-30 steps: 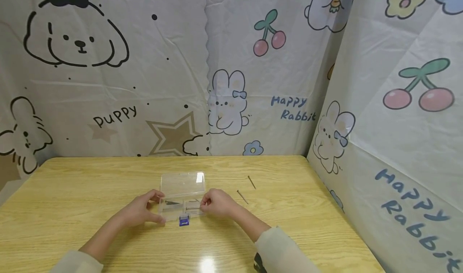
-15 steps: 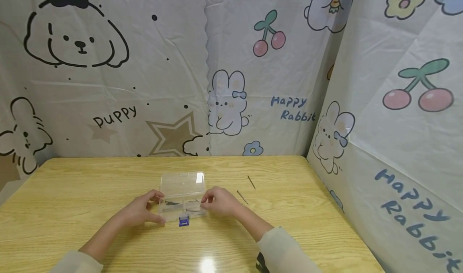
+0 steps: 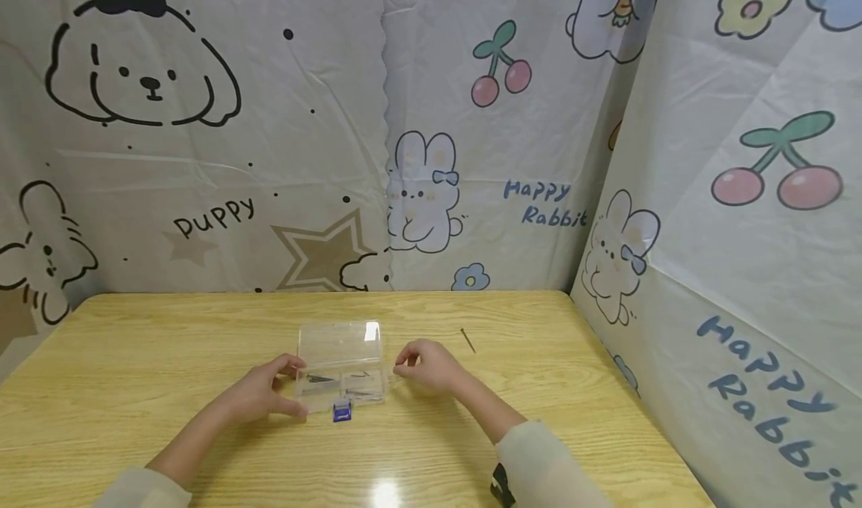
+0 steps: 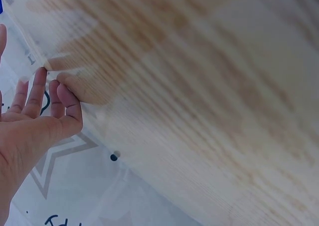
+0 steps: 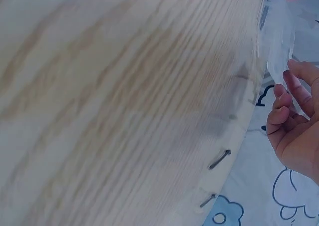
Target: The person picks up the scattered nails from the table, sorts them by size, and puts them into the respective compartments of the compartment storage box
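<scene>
A clear plastic compartment box (image 3: 323, 399) lies with its lid (image 3: 333, 343) raised at the back and a blue latch (image 3: 342, 412) at the front. Dark nails (image 3: 321, 378) lie in its left compartment, and thin nails (image 3: 364, 393) show in the right one. At the left end, my left hand (image 3: 263, 392) grips the box between thumb and fingers. Just off the right end is my right hand (image 3: 429, 366), its fingers loosely bent with nothing seen between them. In the right wrist view, two loose nails, one nearer (image 5: 220, 159) and one farther (image 5: 208, 200), lie on the table.
The wood-grain table (image 3: 168, 328) ends at a printed cloth (image 3: 323, 119) hanging behind it. Another cloth panel (image 3: 741, 268) hangs along the right side. One loose nail (image 3: 468, 340) lies behind the right hand, which hides the other in the head view.
My right hand has drawn away from the box's right end, moving right over one loose nail. The left hand and the box have stayed in place.
</scene>
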Tool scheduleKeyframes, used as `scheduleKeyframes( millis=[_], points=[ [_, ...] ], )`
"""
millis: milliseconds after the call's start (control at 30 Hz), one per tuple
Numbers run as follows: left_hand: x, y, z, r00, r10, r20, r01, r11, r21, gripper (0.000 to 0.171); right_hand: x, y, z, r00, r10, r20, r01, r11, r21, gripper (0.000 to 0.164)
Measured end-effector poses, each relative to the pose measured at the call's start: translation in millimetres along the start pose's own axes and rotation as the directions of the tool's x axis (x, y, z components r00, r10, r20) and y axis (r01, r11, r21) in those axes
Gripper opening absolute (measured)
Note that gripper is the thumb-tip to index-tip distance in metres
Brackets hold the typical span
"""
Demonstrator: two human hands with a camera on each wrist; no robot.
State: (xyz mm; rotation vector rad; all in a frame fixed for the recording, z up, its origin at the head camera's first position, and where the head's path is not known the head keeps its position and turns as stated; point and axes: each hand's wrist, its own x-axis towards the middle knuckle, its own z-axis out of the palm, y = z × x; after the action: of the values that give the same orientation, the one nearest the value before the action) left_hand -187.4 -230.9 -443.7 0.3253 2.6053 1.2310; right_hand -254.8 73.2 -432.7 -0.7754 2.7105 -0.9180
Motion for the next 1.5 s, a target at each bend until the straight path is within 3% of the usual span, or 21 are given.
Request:
scheduleKeyframes(
  millis=[433,700,900,1200,1500],
  points=[
    [0.9,-2.6,-0.5,1.000,0.005,-0.006,-0.005,1.000,0.011,0.075,-7.7,30.6,-26.1,0.995,0.070,-0.067,-0.069,0.998,0.008,0.014],
    [2.9,-4.1,-0.9,1.000,-0.019,-0.012,0.020,0.999,0.042,0.075,-11.1,50.6,-38.5,0.980,0.134,-0.144,-0.137,0.990,-0.011,0.014],
    [3.3,-3.6,0.4,0.999,-0.043,-0.017,0.043,0.999,0.027,0.076,-11.6,65.4,-42.9,0.956,0.210,-0.205,-0.211,0.977,0.016,0.012],
    [1.6,-0.5,-0.8,1.000,-0.023,0.001,0.023,0.999,0.026,0.076,-16.5,86.1,-44.7,0.906,0.306,-0.294,-0.307,0.951,0.043,0.017],
    [2.0,-2.0,-0.6,1.000,-0.020,0.000,0.020,1.000,0.023,0.076,-17.3,98.1,-45.4,0.863,0.385,-0.327,-0.385,0.921,0.068,0.022]
  ],
)
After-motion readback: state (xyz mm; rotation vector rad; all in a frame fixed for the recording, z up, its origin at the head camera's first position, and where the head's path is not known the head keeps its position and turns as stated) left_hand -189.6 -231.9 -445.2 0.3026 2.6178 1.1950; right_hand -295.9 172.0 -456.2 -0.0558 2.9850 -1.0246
